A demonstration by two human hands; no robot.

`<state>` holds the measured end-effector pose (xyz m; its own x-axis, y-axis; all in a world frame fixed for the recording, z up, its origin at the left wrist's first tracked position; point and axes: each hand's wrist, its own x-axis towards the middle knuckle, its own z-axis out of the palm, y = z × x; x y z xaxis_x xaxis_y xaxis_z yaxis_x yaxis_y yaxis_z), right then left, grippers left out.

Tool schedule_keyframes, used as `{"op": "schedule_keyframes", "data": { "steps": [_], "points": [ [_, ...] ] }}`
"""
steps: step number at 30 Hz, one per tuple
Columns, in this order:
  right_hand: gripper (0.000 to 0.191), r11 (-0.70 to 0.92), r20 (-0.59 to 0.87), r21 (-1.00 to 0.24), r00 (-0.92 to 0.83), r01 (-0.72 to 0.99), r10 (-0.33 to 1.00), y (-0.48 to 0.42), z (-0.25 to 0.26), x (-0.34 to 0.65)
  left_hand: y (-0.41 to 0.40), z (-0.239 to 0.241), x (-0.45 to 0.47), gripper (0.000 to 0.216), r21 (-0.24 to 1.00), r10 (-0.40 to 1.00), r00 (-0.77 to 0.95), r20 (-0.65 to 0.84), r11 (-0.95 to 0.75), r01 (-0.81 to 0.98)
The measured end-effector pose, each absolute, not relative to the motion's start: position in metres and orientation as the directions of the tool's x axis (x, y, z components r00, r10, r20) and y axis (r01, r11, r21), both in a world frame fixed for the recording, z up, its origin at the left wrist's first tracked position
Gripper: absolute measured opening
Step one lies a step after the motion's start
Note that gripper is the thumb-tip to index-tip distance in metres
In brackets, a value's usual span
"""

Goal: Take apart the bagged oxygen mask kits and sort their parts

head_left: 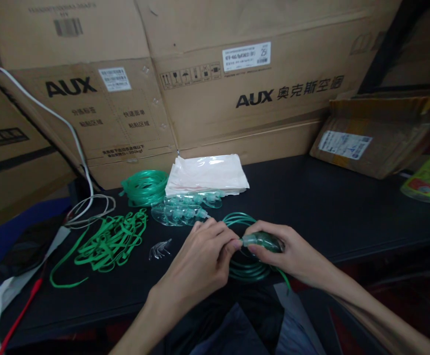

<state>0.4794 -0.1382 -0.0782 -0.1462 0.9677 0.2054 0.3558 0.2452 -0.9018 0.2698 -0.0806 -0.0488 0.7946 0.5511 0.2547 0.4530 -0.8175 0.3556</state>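
My right hand (283, 249) is wrapped round a clear green oxygen mask (265, 240), its pale connector pointing left. At that connector, the fingertips of my left hand (209, 251) are pinched together, apparently on the tubing end, which the fingers mostly hide. Beneath both hands lies a coil of green tubing (250, 271). A green strap end (284, 281) hangs below my right hand. Several more clear green masks (180, 213) lie beyond my left hand. Left of that hand is a small pile of thin metal strips (159, 250).
Green elastic straps (111, 239) lie tangled on the black table (292, 197). Behind them are another tubing coil (145, 188) and a stack of white plastic bags (207, 173). Large cartons (200, 118) line the back; a smaller box (377, 138) stands right. Cables (78, 148) run along the left.
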Motion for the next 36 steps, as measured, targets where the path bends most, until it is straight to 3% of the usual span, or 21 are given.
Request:
{"op": "schedule_keyframes", "data": {
  "steps": [2,5,7,11,16,18,21,24,30,36],
  "points": [
    [0.018,0.246,0.218,-0.911,-0.119,0.331,0.969,-0.138,-0.079,0.480,-0.083,-0.043,0.266,0.017,0.372,0.571,0.793,0.214,-0.798,0.475],
    [0.031,0.227,0.217,-0.935,-0.065,0.271,0.974,-0.139,-0.082,0.483,-0.087,-0.040,0.262,0.058,0.372,0.577,0.805,0.136,-0.783,0.498],
    [0.036,0.198,0.189,-0.950,-0.061,0.241,0.980,-0.140,-0.082,0.484,-0.089,-0.042,0.260,0.065,0.355,0.571,0.815,0.101,-0.786,0.506],
    [0.040,0.178,0.168,-0.955,-0.059,0.237,0.984,-0.141,-0.080,0.484,-0.092,-0.051,0.259,0.054,0.306,0.560,0.826,0.067,-0.799,0.518],
    [0.074,0.176,0.178,-0.984,0.123,0.024,0.976,-0.137,-0.084,0.483,-0.098,-0.051,0.264,0.025,0.315,0.516,0.855,0.047,-0.820,0.477],
    [0.079,0.149,0.152,-0.988,0.195,0.034,0.969,-0.135,-0.085,0.483,-0.101,-0.050,0.268,0.018,0.319,0.497,0.866,0.053,-0.831,0.457],
    [0.067,0.112,0.136,-0.987,0.236,0.114,0.962,-0.133,-0.083,0.480,-0.104,-0.056,0.276,0.013,0.296,0.481,0.867,0.129,-0.853,0.429],
    [0.057,0.100,0.120,-0.991,0.258,0.089,0.959,-0.134,-0.080,0.475,-0.105,-0.068,0.286,0.007,0.280,0.494,0.836,0.237,-0.859,0.428],
    [0.064,0.046,-0.040,-0.967,0.325,-0.252,0.945,-0.137,-0.078,0.462,-0.105,-0.084,0.300,0.011,0.262,0.568,0.710,0.416,-0.822,0.505],
    [0.034,0.037,-0.079,-0.878,0.221,-0.477,0.972,-0.143,-0.076,0.456,-0.107,-0.086,0.316,0.007,0.227,0.545,0.702,0.457,-0.835,0.501]
  ]
}}
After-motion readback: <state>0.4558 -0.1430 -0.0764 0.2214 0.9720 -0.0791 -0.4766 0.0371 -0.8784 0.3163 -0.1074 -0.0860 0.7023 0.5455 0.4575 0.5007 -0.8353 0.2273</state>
